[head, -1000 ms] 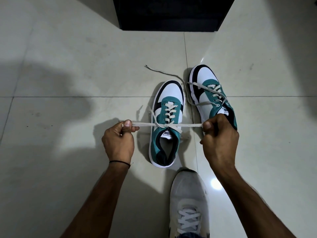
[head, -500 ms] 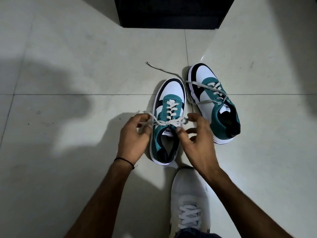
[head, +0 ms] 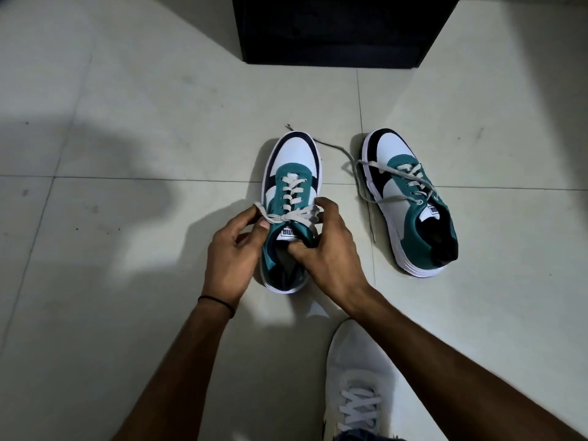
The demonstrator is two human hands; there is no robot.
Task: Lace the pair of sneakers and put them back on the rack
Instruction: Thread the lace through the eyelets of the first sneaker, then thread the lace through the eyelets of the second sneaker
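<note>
Two teal, white and black sneakers stand on the tiled floor. The near sneaker [head: 294, 176] is laced up its front, and its white lace ends [head: 286, 216] cross just above the tongue. My left hand [head: 234, 249] pinches the left end of that lace. My right hand [head: 327, 246] grips the right end, thumb pressed at the shoe's opening. The second sneaker [head: 410, 198] lies to the right, angled, with its grey lace [head: 359, 183] loose and trailing over the floor.
A dark rack or cabinet [head: 340, 30] stands on the floor straight ahead. My own foot in a white sneaker [head: 356, 386] is planted at the lower right. Pale floor tiles spread to the left and right.
My hands pulled the lace taut to both sides, then came together over the near sneaker's tongue, still holding the lace ends. The view shifted, so both sneakers sit further apart in frame.
</note>
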